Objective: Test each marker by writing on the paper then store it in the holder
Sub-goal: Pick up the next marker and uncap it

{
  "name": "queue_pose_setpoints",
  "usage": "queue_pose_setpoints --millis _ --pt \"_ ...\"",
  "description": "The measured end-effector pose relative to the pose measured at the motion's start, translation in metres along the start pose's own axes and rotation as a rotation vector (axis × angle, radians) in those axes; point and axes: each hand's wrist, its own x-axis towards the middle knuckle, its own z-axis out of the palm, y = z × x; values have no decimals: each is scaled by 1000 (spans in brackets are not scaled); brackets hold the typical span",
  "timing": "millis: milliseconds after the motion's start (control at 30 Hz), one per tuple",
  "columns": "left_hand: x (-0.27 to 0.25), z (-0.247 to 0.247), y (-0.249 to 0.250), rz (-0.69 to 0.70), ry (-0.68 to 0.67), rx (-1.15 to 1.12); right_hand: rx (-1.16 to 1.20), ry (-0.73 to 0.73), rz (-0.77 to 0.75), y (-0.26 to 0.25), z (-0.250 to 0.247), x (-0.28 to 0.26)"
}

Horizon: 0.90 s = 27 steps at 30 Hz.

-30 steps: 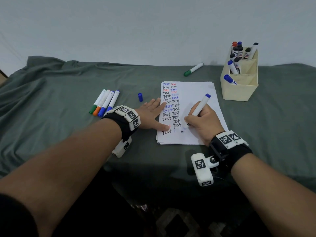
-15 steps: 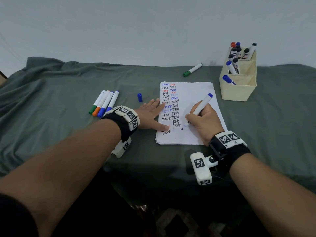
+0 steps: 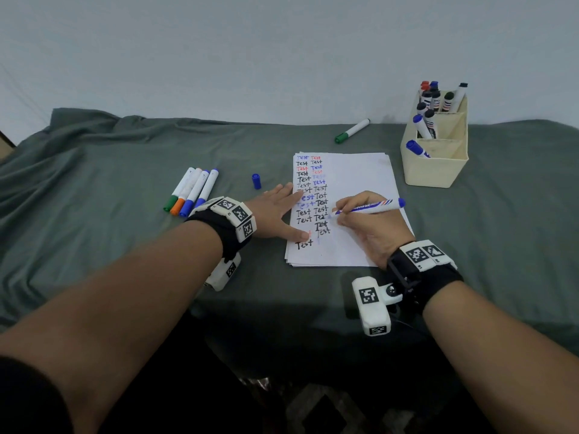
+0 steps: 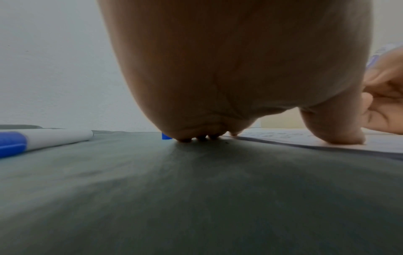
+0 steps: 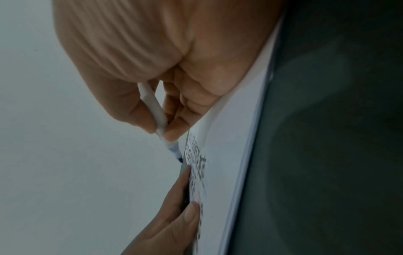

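Observation:
My right hand pinches an uncapped blue marker that lies nearly level over the white paper, tip pointing left beside the rows of "Test". In the right wrist view the marker shows its blue tip just off the paper. My left hand lies flat, fingers straight, thumb and fingertips on the paper's left edge. The loose blue cap rests on the cloth just beyond my left fingers. The cream holder stands at the back right with several markers in it.
Several capped markers lie side by side left of my left wrist; the nearest one shows in the left wrist view. A green-capped marker lies behind the paper. A grey-green cloth covers the table, with a wall close behind.
My right hand has turned and the marker has swung from steeply upright to nearly level, its tip drawn up from the lowest written lines. My left hand has stayed put.

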Motion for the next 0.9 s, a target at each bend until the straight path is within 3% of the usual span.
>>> queue_pose_setpoints --millis 300,500,633,900 --pt "0 0 2 1 4 6 -43 -112 16 1 0 -3" --pt "1 1 1 3 2 2 -108 -95 12 -3 2 -4" --pt "1 1 0 7 -4 -8 19 0 76 0 2 -3" --pt "1 1 1 -2 0 -14 -249 -15 35 -3 2 -5"
